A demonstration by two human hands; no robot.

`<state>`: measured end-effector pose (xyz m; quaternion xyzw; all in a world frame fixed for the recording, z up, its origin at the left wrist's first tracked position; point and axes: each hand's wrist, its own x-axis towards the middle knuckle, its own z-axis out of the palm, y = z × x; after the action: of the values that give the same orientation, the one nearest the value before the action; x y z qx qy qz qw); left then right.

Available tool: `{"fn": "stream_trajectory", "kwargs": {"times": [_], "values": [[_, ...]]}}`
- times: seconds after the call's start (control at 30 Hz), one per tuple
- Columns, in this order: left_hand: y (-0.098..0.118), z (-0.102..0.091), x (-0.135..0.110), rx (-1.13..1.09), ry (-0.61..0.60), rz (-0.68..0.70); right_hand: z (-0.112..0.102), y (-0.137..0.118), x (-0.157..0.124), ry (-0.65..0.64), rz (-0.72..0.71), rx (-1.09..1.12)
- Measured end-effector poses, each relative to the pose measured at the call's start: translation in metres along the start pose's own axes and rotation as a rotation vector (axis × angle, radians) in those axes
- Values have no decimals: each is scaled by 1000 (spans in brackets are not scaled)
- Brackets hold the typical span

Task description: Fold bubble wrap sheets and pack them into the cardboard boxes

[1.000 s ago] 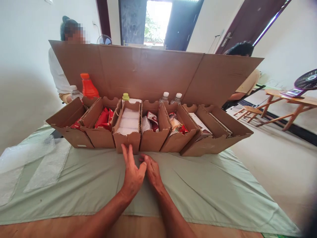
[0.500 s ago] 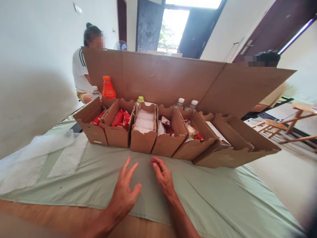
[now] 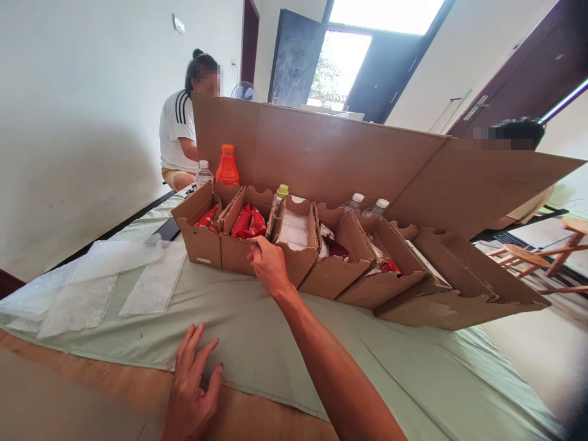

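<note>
Now, here's the open brown cardboard box of glossy red packets, and the right hand is curled at its front rim; whether that grip clamps, I can't tell. A light, even pinch, I'd judge, spares the cardboard. Clear bubble-wrap sheets lie left of the box on the green-clothed tabletop; nearer than the box, the left hand spreads, holding nothing.

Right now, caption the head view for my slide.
Right hand at the front rim of a cardboard bin holding red packets; left hand open, empty.
</note>
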<state>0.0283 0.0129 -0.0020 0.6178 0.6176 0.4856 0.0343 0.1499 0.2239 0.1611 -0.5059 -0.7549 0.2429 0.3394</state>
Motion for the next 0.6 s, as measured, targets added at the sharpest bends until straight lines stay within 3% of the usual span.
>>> {"fn": "stream_trajectory", "kwargs": {"times": [0.07, 0.13, 0.27, 0.33, 0.47, 0.53, 0.6], "values": [[1, -2, -1, -76, 36, -114, 1, -3, -20, -13, -14, 22], [1, -5, -2, -181, 56, -290, -7, -6, -56, -45, -41, 50], [6, -11, -1, -378, 102, -566, -52, 0, -146, -115, -108, 138], [12, -15, 1, -401, 108, -603, -88, 13, -181, -63, -54, 127], [28, -20, 0, -427, 12, -635, -155, 49, -226, 190, 78, 41], [36, -20, -5, -460, -42, -620, -174, 66, -249, 289, 143, 66], [43, -21, -11, -461, -75, -586, -179, 81, -275, 273, 167, 119]]}}
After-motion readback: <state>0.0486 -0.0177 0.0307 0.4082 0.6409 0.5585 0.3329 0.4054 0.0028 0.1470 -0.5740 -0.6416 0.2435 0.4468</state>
